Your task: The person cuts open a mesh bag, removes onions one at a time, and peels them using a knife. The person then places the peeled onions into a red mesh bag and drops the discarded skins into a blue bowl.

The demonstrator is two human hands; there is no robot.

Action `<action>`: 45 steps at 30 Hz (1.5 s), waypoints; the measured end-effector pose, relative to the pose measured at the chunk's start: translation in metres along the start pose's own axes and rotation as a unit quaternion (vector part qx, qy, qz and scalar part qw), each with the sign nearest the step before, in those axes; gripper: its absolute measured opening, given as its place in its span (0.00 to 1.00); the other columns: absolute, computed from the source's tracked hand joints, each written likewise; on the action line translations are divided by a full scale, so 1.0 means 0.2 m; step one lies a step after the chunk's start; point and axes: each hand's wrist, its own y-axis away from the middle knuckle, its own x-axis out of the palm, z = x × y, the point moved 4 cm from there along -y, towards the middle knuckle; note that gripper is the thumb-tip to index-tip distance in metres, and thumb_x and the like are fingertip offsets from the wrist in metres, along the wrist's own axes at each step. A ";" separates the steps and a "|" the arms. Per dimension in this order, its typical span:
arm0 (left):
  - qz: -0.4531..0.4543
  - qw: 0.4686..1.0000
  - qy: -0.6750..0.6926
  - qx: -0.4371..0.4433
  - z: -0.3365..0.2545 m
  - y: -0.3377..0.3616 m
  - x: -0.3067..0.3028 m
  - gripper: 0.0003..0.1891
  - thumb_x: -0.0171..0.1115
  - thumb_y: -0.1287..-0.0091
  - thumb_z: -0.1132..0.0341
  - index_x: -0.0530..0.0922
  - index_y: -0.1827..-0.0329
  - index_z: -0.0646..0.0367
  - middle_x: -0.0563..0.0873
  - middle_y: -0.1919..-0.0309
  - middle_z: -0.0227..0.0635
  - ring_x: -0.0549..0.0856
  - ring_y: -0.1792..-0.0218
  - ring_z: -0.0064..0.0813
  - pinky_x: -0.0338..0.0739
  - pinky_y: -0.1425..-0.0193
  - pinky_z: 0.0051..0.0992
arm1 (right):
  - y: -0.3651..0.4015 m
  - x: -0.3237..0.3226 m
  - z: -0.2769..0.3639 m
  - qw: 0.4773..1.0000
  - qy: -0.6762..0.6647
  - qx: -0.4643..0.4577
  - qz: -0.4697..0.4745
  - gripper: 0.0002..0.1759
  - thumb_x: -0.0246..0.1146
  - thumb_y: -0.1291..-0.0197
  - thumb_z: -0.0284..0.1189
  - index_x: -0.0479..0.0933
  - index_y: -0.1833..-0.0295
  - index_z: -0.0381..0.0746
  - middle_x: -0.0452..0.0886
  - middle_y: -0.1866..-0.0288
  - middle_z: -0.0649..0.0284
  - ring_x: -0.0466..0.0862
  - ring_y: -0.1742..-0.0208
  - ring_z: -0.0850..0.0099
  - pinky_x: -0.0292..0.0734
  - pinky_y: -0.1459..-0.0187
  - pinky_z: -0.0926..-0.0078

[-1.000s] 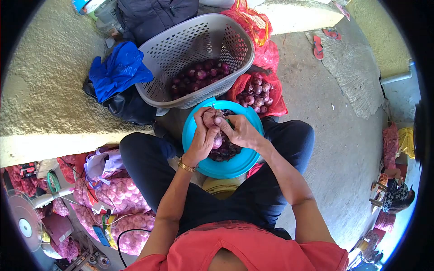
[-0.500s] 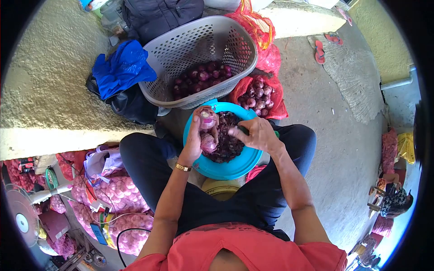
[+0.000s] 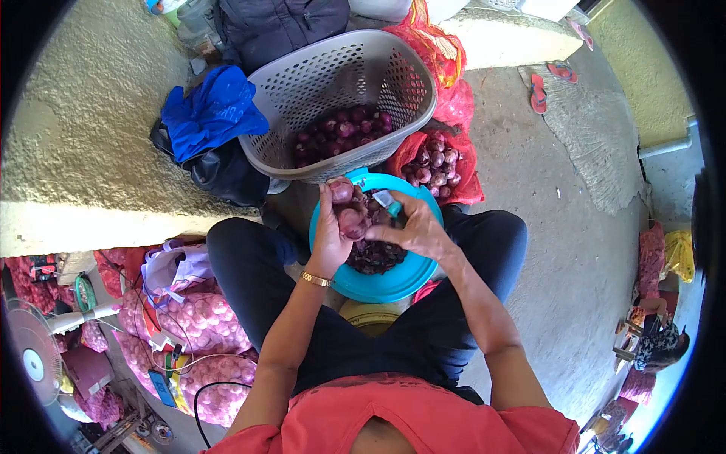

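Note:
Two red onions (image 3: 352, 222) are in my left hand (image 3: 330, 244), its fingers wrapped round them over the basin's left side. My right hand (image 3: 420, 233) is closed on a small knife (image 3: 389, 203) with a short pale blade and a teal handle. The right thumb reaches toward the lower onion. Beneath both hands is a turquoise basin (image 3: 386, 289) between my knees, holding dark onion skins (image 3: 374, 257).
A grey perforated basket (image 3: 265, 87) with peeled red onions (image 3: 344, 130) stands ahead. Beside it lies an open red mesh bag of onions (image 3: 435, 168). Filled mesh sacks (image 3: 200, 325) sit at left, near a fan (image 3: 34, 363). Another person (image 3: 662, 344) sits at far right.
The onions have turned in my left hand, the upper one now showing its skin side. My right hand has rotated, bringing the knife's blade and teal handle into view.

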 end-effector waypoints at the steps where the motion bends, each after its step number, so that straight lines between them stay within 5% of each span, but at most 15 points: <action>1: 0.000 1.000 0.000 0.001 -0.02 0.02 0.06 0.27 0.49 0.29 0.36 0.73 0.48 0.51 0.80 0.57 0.31 0.83 0.64 0.24 0.82 0.64 0.27 | -0.01 0.04 -0.02 1.000 0.000 -0.001 0.000 0.38 0.81 0.56 0.46 0.79 0.45 0.32 0.72 0.79 0.65 0.66 0.78 0.81 0.66 0.74 0.76; 3: -0.043 0.999 -0.013 -0.003 -0.04 0.07 0.15 0.26 0.50 0.29 0.37 0.73 0.48 0.50 0.80 0.55 0.30 0.83 0.56 0.25 0.82 0.54 0.30 | -0.02 0.09 0.00 0.987 0.041 -0.146 -0.048 0.42 0.82 0.59 0.47 0.77 0.43 0.31 0.71 0.79 0.66 0.67 0.77 0.82 0.66 0.73 0.78; 4: -0.025 0.999 -0.005 -0.023 -0.04 0.08 0.15 0.24 0.50 0.28 0.39 0.73 0.47 0.50 0.80 0.54 0.30 0.83 0.53 0.26 0.82 0.49 0.30 | 0.00 0.07 -0.01 0.995 0.096 -0.026 -0.019 0.42 0.81 0.58 0.46 0.77 0.42 0.31 0.72 0.79 0.67 0.66 0.77 0.83 0.66 0.73 0.78; 7: 0.034 0.998 -0.011 0.048 -0.04 0.04 0.12 0.23 0.49 0.27 0.40 0.73 0.47 0.50 0.80 0.54 0.30 0.82 0.50 0.26 0.80 0.45 0.30 | 0.00 0.06 0.03 0.996 0.084 0.020 -0.003 0.40 0.81 0.57 0.45 0.77 0.43 0.30 0.72 0.79 0.66 0.66 0.77 0.82 0.67 0.72 0.78; 11: 0.058 0.998 0.013 0.010 -0.01 0.03 0.10 0.23 0.49 0.26 0.41 0.72 0.45 0.50 0.80 0.53 0.31 0.81 0.48 0.26 0.79 0.43 0.29 | 0.01 0.06 -0.01 0.996 0.073 0.049 -0.010 0.38 0.80 0.55 0.44 0.78 0.44 0.31 0.74 0.76 0.68 0.66 0.76 0.82 0.67 0.71 0.79; 17: 0.107 0.992 0.019 0.063 -0.06 0.02 0.12 0.26 0.49 0.28 0.38 0.71 0.43 0.52 0.81 0.47 0.34 0.82 0.48 0.27 0.78 0.41 0.32 | 0.00 0.08 0.02 0.993 -0.106 0.004 -0.060 0.28 0.78 0.48 0.36 0.79 0.46 0.33 0.82 0.63 0.70 0.74 0.64 0.83 0.73 0.60 0.78; 20: 0.099 0.991 0.063 0.059 -0.05 0.04 0.16 0.29 0.47 0.28 0.37 0.69 0.39 0.53 0.78 0.40 0.36 0.80 0.44 0.33 0.75 0.38 0.37 | 0.00 0.10 -0.07 0.971 -0.223 0.066 -0.056 0.23 0.76 0.46 0.33 0.80 0.48 0.33 0.84 0.59 0.68 0.76 0.61 0.82 0.75 0.55 0.76; 25: 0.034 0.996 0.064 0.044 -0.01 0.03 0.14 0.36 0.47 0.32 0.31 0.71 0.38 0.53 0.80 0.43 0.36 0.82 0.50 0.31 0.78 0.45 0.36 | 0.00 0.12 -0.06 0.992 -0.108 0.029 -0.049 0.19 0.75 0.44 0.35 0.82 0.54 0.33 0.83 0.66 0.71 0.75 0.65 0.83 0.73 0.59 0.75; 26: 0.000 0.997 0.063 0.041 0.01 0.03 0.13 0.35 0.47 0.32 0.30 0.74 0.42 0.53 0.84 0.52 0.34 0.85 0.58 0.28 0.81 0.53 0.32 | 0.00 0.12 -0.07 0.993 -0.108 0.029 -0.050 0.19 0.75 0.44 0.35 0.82 0.54 0.33 0.83 0.66 0.71 0.75 0.65 0.83 0.73 0.59 0.75; 32: -0.076 0.994 0.067 0.033 0.08 -0.04 0.00 0.35 0.47 0.34 0.28 0.77 0.48 0.53 0.86 0.66 0.30 0.84 0.72 0.24 0.80 0.66 0.24 | 0.02 0.13 -0.10 0.991 -0.071 0.109 -0.018 0.17 0.73 0.41 0.33 0.82 0.53 0.32 0.77 0.74 0.76 0.68 0.72 0.85 0.66 0.71 0.79; 36: 0.064 0.997 0.048 0.008 0.08 -0.05 0.01 0.33 0.46 0.32 0.30 0.76 0.48 0.53 0.86 0.61 0.32 0.84 0.63 0.23 0.79 0.55 0.24 | 0.01 0.17 -0.11 0.979 -0.176 0.018 -0.103 0.15 0.72 0.40 0.33 0.81 0.53 0.35 0.75 0.76 0.78 0.67 0.76 0.88 0.61 0.76 0.82; 38: 0.012 0.997 0.030 0.063 0.04 -0.01 0.16 0.31 0.46 0.29 0.34 0.75 0.47 0.54 0.83 0.53 0.33 0.82 0.55 0.21 0.78 0.49 0.23 | 0.04 0.16 -0.08 0.936 -0.265 0.217 -0.079 0.14 0.71 0.39 0.35 0.80 0.53 0.39 0.73 0.77 0.78 0.66 0.80 0.89 0.57 0.81 0.84; 39: 0.014 0.997 0.030 0.063 0.05 -0.01 0.16 0.31 0.46 0.29 0.34 0.75 0.47 0.54 0.83 0.53 0.33 0.82 0.55 0.21 0.78 0.49 0.23 | 0.04 0.16 -0.13 0.936 -0.264 0.216 -0.081 0.14 0.71 0.39 0.35 0.80 0.53 0.39 0.73 0.77 0.78 0.66 0.80 0.89 0.57 0.81 0.84; 41: 0.022 0.987 -0.071 0.144 0.05 0.00 0.15 0.26 0.43 0.26 0.37 0.74 0.47 0.50 0.78 0.43 0.31 0.74 0.38 0.26 0.70 0.36 0.30 | 0.03 0.15 -0.29 0.882 -0.391 0.238 -0.115 0.13 0.69 0.37 0.39 0.79 0.54 0.44 0.71 0.79 0.78 0.62 0.84 0.88 0.53 0.84 0.85; 45: 0.108 0.981 -0.107 0.123 0.03 0.02 0.20 0.17 0.53 0.26 0.47 0.73 0.51 0.51 0.77 0.50 0.29 0.76 0.44 0.25 0.74 0.42 0.31 | 0.00 0.02 -0.42 0.851 -0.413 0.251 -0.205 0.14 0.68 0.37 0.41 0.76 0.51 0.48 0.67 0.72 0.82 0.60 0.82 0.90 0.50 0.83 0.88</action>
